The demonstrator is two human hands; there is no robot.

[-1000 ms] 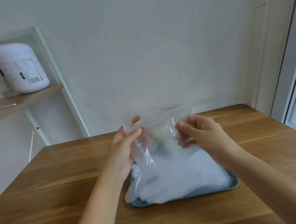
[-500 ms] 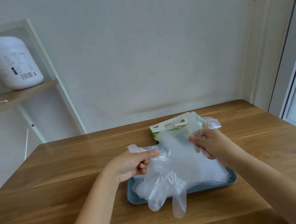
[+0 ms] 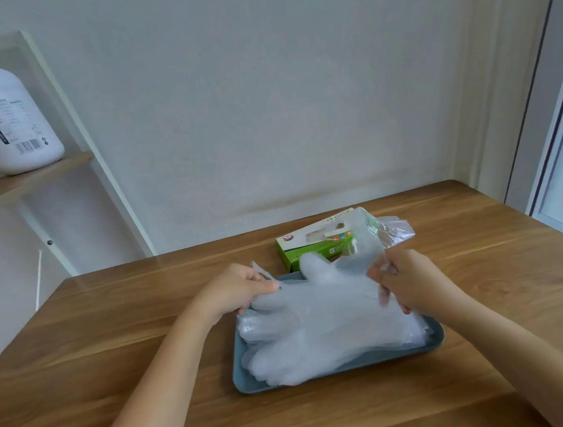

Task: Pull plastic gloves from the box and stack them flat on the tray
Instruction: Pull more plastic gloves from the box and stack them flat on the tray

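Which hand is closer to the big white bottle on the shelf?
Left. The left hand is below-right of the bottle; the right hand is even farther right.

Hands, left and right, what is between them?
Head view: a clear glove, held by left hand and right hand, spans them above the stack on the tray.

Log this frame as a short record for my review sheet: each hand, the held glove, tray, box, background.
left hand: pinches one edge of the clear plastic glove
right hand: pinches the opposite edge
held glove: spread between both hands, low over the tray
tray: blue-grey rectangular tray on wooden table, holding pile of clear gloves
box: green and white cardboard box, behind the tray
background: white plastic jug on wooden shelf
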